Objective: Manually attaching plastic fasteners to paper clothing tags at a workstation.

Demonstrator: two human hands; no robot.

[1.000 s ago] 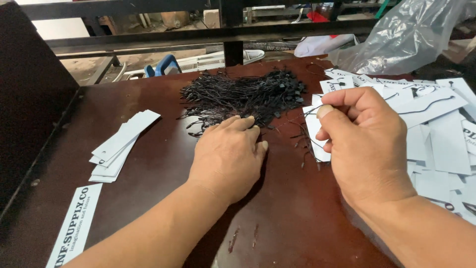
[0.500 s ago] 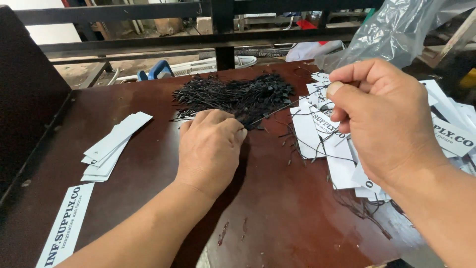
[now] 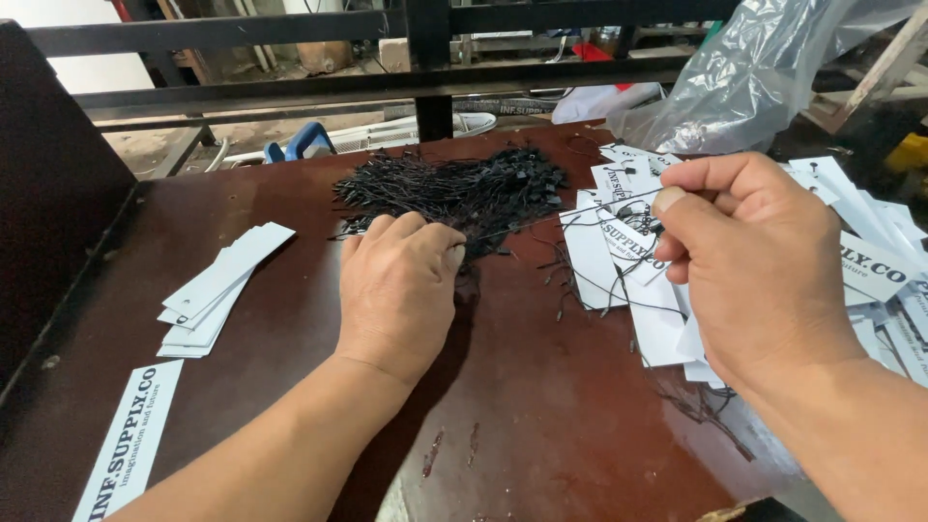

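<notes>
A heap of thin black string fasteners (image 3: 454,188) lies at the far middle of a dark red-brown table (image 3: 541,425). My left hand (image 3: 398,285) rests palm down at the heap's near edge, its fingers curled on a few strands. My right hand (image 3: 749,261) is raised at the right and pinches a white printed paper tag (image 3: 628,242) with black strings hanging from it. Under that hand lie more white tags with strings (image 3: 667,329).
A short stack of blank white tags (image 3: 217,290) lies at the left, with a long white printed strip (image 3: 130,440) near the front edge. Loose white tags (image 3: 875,261) spread over the right side. A clear plastic bag (image 3: 764,68) and a black metal frame (image 3: 425,68) stand behind.
My right hand has risen and come nearer with a white tag pinched in it, strings trailing. My left hand has stayed at the edge of the black heap.
</notes>
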